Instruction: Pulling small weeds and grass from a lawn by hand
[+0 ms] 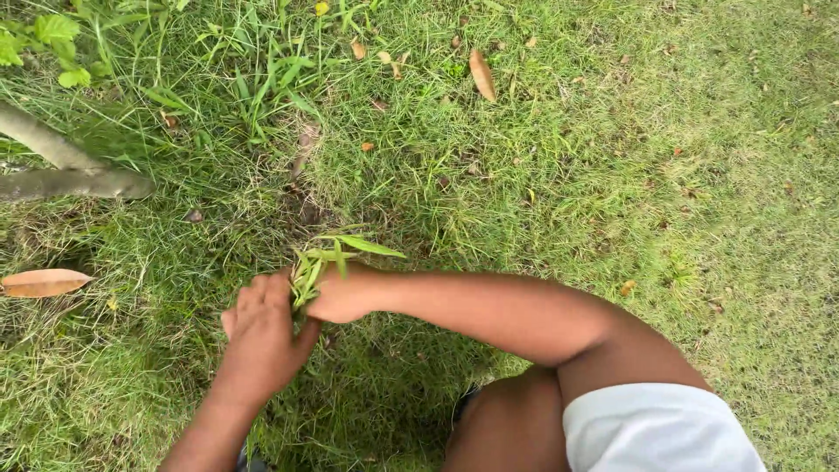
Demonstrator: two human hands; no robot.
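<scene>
A: Fingers first, quick. Your right hand (345,295)?

B: Closed in a fist around a bunch of green leaves (328,258). Blades stick out of the far side of your fist, one long leaf pointing right. Fingertips are hidden from this view, but the curl is tight on the stems.

A: Your left hand (262,336)?

B: Fingers bent and curled, knuckles up, pressed against the near-left side of the same bunch, touching your right fist. I cannot tell whether it actually pinches the leaves or just rests on them.

A: Where's the bunch?

B: Centre of the scene, low over the grass (542,157), right between your two hands. I cannot tell whether it is rooted or loose.

A: Arms?

B: Your right forearm (489,310) runs in from the right, elbow bent, white sleeve (655,428) at the near right. Your left forearm comes up from the near edge. Bare knee (511,424) sits near, between the arms.

A: Surroundings?

B: Thin grey branch (70,179) lies at far left. Big dry brown leaf (44,281) at the left edge, well apart from your hands. Another brown leaf (481,74) lies far, centre. Taller broad-bladed weeds (262,79) grow at far left.
</scene>
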